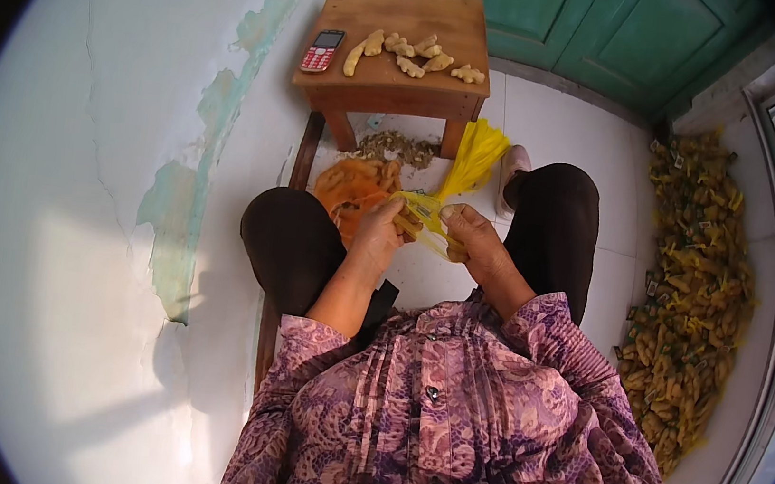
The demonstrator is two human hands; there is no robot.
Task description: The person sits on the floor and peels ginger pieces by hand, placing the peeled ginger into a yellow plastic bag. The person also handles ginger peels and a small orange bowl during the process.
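Between my knees, my left hand [382, 226] grips one side of a yellow mesh bag [427, 211], and pieces of ginger show at its fingers. My right hand [474, 239] pinches the bag's other side, with more ginger under the fingers. The mesh is stretched between both hands. Just beyond them, a bundle of yellow mesh bags [474, 157] lies by the stool's right leg. An orange mesh sack [347, 184] with ginger inside stands on the floor beside my left hand. Several ginger pieces [409, 49] rest on the wooden stool [399, 14] ahead.
A red and black keypad phone [322, 52] lies at the stool's left edge. Soil crumbs [398, 148] are scattered beneath the stool. A long heap of ginger in yellow mesh bags [689, 298] lines the right wall. A peeling wall [173, 232] stands at left, green doors [598, 29] at the back.
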